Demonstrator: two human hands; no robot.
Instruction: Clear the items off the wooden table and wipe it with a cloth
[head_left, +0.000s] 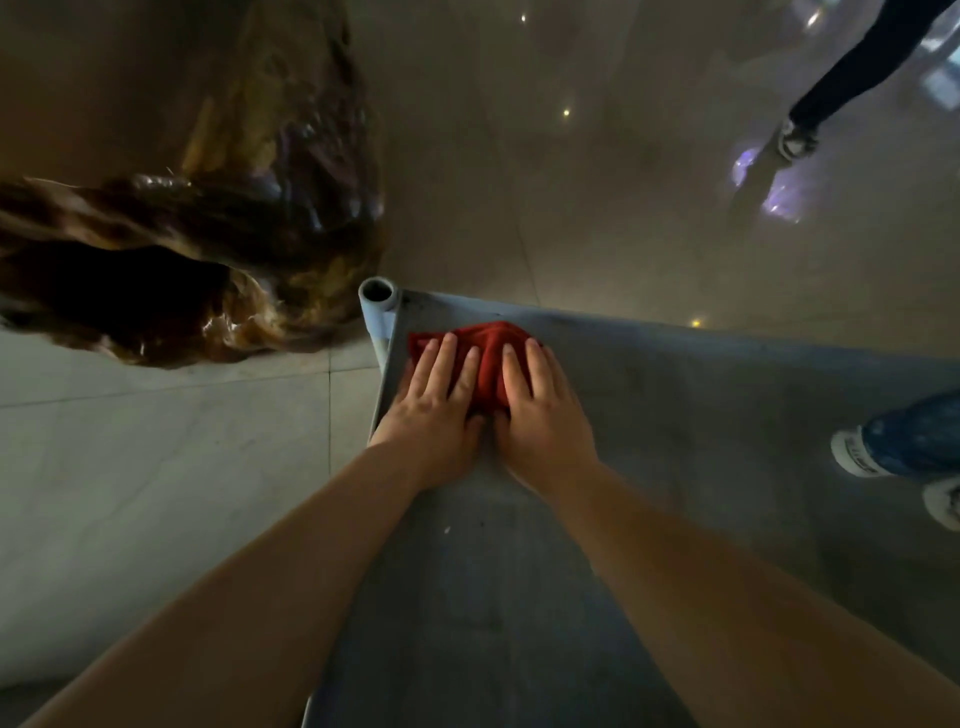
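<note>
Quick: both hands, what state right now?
Left hand: open, fingers flat, pressing the red cloth.
Right hand: open, flat on the same cloth.

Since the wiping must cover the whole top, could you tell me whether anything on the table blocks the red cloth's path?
Nothing visible does. The left hand and right hand press flat on the red cloth at the far left corner of the table; no item shows on the surface to its right or nearer.
</note>
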